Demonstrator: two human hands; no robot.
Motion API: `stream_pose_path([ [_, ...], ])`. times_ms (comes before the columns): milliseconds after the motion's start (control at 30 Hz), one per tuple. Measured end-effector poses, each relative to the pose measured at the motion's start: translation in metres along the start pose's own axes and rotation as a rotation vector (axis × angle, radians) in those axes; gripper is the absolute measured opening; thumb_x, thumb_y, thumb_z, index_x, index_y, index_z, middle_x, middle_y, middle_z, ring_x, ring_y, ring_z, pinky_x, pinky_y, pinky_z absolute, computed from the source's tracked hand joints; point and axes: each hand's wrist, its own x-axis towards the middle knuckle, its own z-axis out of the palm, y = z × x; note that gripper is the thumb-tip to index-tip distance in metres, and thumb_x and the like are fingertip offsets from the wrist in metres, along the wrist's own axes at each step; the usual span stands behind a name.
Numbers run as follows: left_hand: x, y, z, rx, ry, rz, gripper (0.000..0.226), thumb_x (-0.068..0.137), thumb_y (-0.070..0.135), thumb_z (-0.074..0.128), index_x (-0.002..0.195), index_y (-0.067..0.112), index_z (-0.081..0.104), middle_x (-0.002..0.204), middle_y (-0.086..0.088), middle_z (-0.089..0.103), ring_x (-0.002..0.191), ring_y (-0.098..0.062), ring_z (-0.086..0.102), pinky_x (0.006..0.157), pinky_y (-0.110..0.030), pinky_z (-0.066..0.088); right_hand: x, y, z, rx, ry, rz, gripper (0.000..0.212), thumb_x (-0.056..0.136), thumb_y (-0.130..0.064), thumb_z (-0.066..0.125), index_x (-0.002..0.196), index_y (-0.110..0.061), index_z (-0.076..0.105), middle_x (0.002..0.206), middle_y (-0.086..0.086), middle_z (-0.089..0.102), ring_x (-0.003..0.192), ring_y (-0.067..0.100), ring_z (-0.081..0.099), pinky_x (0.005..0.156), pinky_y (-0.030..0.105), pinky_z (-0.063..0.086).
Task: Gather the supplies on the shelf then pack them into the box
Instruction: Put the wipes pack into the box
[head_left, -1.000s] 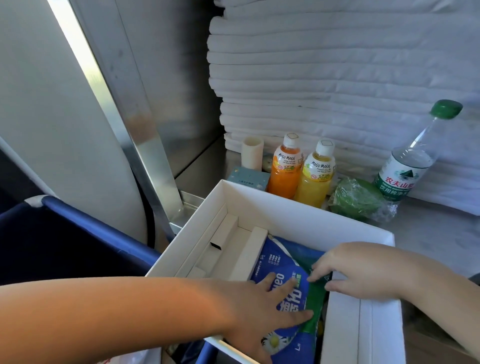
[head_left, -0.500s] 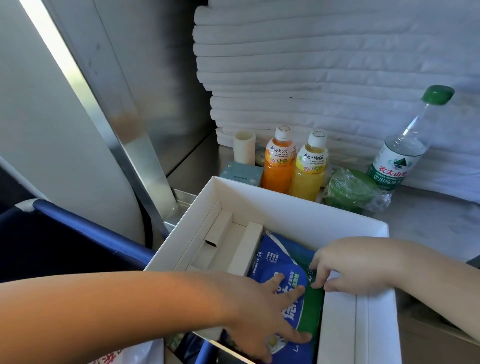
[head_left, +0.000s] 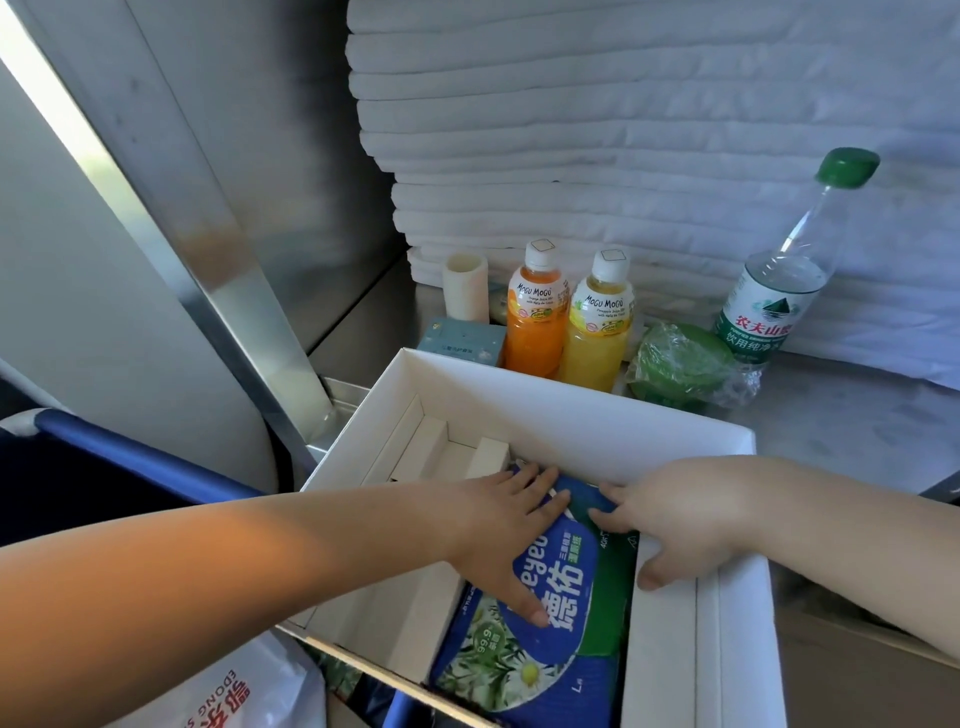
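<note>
The wipes packet (head_left: 524, 670) is a soft blue pack with a green side panel, white lettering and a daisy print. It lies flat inside the white box (head_left: 571, 410), between the left card dividers and the right inner ledge, and the box stands at the near edge of the shelf (head_left: 857, 431). The left hand (head_left: 498, 525) presses on the packet's top face with fingers straight and spread, while the right hand (head_left: 680, 525) touches its far green edge with bent fingers, thumb on the ledge; whether it grips cannot be told.

Flat, splayed left grip (head_left: 506, 525); loosely bent right grip (head_left: 675, 525).
</note>
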Motion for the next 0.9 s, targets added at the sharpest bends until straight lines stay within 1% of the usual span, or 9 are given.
stream_pose_path([
  [167, 0.000, 0.002, 0.000, 0.000, 0.013, -0.018, 0.114, 0.077, 0.075, 0.048, 0.146, 0.015, -0.021, 0.153, -0.008, -0.026, 0.140, -0.024, -0.023, 0.109, -0.035, -0.014, 0.008, -0.011, 0.004, -0.080, -0.001, 0.027, 0.073, 0.091, -0.048, 0.050, 0.148, -0.014, 0.021, 0.145, 0.012, 0.035, 0.121, 0.027, 0.046, 0.097, 0.037, 0.042],
  [233, -0.002, 0.004, 0.002, 0.025, 0.028, -0.018, 0.112, 0.079, 0.075, 0.045, 0.145, 0.015, -0.023, 0.152, -0.008, -0.029, 0.139, -0.024, -0.025, 0.110, -0.036, -0.015, 0.005, -0.012, 0.006, -0.076, 0.023, 0.032, 0.074, 0.092, -0.047, 0.049, 0.149, -0.014, 0.016, 0.147, 0.013, 0.032, 0.121, 0.027, 0.046, 0.097, 0.038, 0.043],
  [400, -0.017, 0.001, 0.013, 0.072, 0.055, 0.144, 0.098, 0.086, 0.063, 0.047, 0.144, 0.027, -0.024, 0.152, 0.000, -0.029, 0.140, -0.023, -0.023, 0.113, -0.040, -0.010, -0.015, -0.008, 0.005, 0.028, 0.096, -0.050, 0.060, 0.094, -0.048, 0.043, 0.148, -0.030, 0.023, 0.156, 0.002, 0.018, 0.129, 0.025, 0.040, 0.100, 0.035, 0.039],
  [500, -0.022, 0.002, 0.018, 0.038, 0.019, 0.162, 0.107, 0.081, 0.063, 0.056, 0.141, 0.032, -0.028, 0.148, 0.002, -0.036, 0.138, -0.023, -0.028, 0.110, -0.037, -0.011, -0.024, -0.014, 0.006, 0.091, 0.038, -0.099, 0.050, 0.095, -0.049, 0.039, 0.144, -0.040, 0.030, 0.155, -0.006, 0.023, 0.129, 0.020, 0.040, 0.102, 0.034, 0.037],
  [567, -0.022, 0.004, 0.020, 0.056, 0.014, 0.170, 0.119, 0.075, 0.065, 0.062, 0.140, 0.029, -0.031, 0.146, -0.002, -0.040, 0.136, -0.024, -0.032, 0.112, -0.038, -0.012, -0.024, -0.018, 0.007, 0.067, 0.009, -0.108, 0.047, 0.096, -0.048, 0.037, 0.142, -0.038, 0.035, 0.153, -0.002, 0.029, 0.122, 0.022, 0.046, 0.096, 0.033, 0.041],
  [633, -0.021, 0.007, 0.023, 0.066, 0.023, 0.160, 0.124, 0.073, 0.066, 0.064, 0.139, 0.027, -0.034, 0.144, -0.004, -0.042, 0.134, -0.026, -0.034, 0.113, -0.039, -0.014, -0.019, -0.022, 0.009, 0.013, 0.001, -0.102, 0.045, 0.097, -0.046, 0.036, 0.139, -0.032, 0.041, 0.146, 0.005, 0.040, 0.112, 0.025, 0.051, 0.085, 0.032, 0.043],
  [733, -0.019, 0.011, 0.029, 0.076, 0.043, 0.139, 0.125, 0.073, 0.065, 0.064, 0.138, 0.027, -0.035, 0.141, -0.005, -0.046, 0.133, -0.027, -0.036, 0.112, -0.039, -0.016, -0.012, -0.030, 0.014, -0.112, 0.018, -0.095, 0.045, 0.098, -0.043, 0.035, 0.133, -0.019, 0.049, 0.138, 0.013, 0.048, 0.104, 0.029, 0.054, 0.067, 0.032, 0.037],
  [833, -0.019, 0.011, 0.032, 0.081, 0.065, 0.130, 0.125, 0.073, 0.066, 0.064, 0.139, 0.027, -0.035, 0.141, -0.005, -0.046, 0.133, -0.027, -0.036, 0.110, -0.038, -0.017, -0.009, -0.034, 0.020, -0.157, 0.042, -0.089, 0.046, 0.098, -0.041, 0.035, 0.131, -0.014, 0.051, 0.137, 0.016, 0.048, 0.104, 0.032, 0.055, 0.064, 0.033, 0.035],
  [900, -0.019, 0.009, 0.032, 0.085, 0.076, 0.136, 0.125, 0.072, 0.068, 0.063, 0.138, 0.028, -0.035, 0.142, -0.004, -0.044, 0.134, -0.026, -0.035, 0.111, -0.038, -0.016, -0.011, -0.030, 0.019, -0.108, 0.035, -0.087, 0.046, 0.099, -0.041, 0.033, 0.137, -0.020, 0.045, 0.145, 0.014, 0.039, 0.110, 0.031, 0.052, 0.073, 0.033, 0.040],
])
